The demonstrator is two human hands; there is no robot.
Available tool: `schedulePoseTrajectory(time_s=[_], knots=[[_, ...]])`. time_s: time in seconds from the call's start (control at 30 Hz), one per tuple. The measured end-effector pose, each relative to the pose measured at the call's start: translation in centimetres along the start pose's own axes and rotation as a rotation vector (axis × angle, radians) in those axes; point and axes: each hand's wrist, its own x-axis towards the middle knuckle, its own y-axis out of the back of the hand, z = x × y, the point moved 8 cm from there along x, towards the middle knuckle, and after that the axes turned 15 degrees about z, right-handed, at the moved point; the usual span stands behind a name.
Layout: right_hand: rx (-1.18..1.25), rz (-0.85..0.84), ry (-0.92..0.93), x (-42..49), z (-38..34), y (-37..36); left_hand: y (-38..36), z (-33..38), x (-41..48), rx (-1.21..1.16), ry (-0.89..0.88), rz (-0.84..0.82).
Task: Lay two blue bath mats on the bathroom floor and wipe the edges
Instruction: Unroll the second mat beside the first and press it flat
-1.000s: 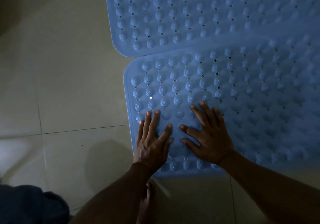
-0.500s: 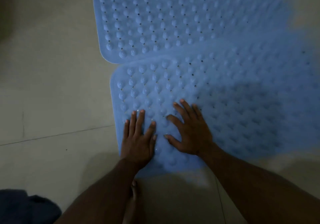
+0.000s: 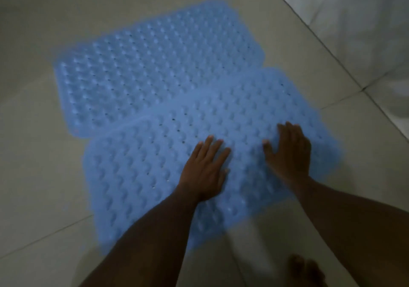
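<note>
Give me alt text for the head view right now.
Both hands, left hand and right hand, press flat, fingers spread, on the nearer blue studded rubber bath mat, whose far edge overlaps the farther blue studded mat on the pale tiled floor.

Both hands now sit further right along the near mat [image 3: 137,176]: left hand [image 3: 204,171] mid-mat, right hand [image 3: 290,151] near its right end, wider apart than before. A bare foot [image 3: 305,271] enters lower right.

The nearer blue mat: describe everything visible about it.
The nearer blue mat looks like soft rubbery plastic with rows of raised bumps, small holes and rounded corners. It lies flat on the tiled floor, its far edge overlapping the other mat. The left hand and right hand rest open on it.
</note>
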Motion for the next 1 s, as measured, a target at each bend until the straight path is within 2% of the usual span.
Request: schedulePoseTrajectory(time_s=[0.1,0.2,0.37,0.6,0.8,1.0], knots=[[-0.043,-0.004,-0.11,0.0,2.9,-1.1,-3.3,3.6,5.1,-0.037,-0.133,-0.033],[-0.075,0.006,-0.17,-0.5,3.5,-1.7,-5.4,4.7,7.5,-0.034,-0.188,-0.05],[-0.064,0.039,-0.223,-0.3,3.6,-1.4,-5.3,4.7,7.3,-0.072,-0.226,0.029],[-0.048,-0.081,-0.201,0.1,3.4,-1.5,-5.4,4.6,7.8,-0.074,-0.245,-0.005],[-0.016,0.012,-0.183,0.2,3.3,-1.2,-5.6,4.6,8.2,-0.081,-0.238,-0.019],[-0.002,-0.085,-0.233,0.4,3.6,-1.8,-5.5,4.5,8.4,-0.097,-0.245,0.001]])
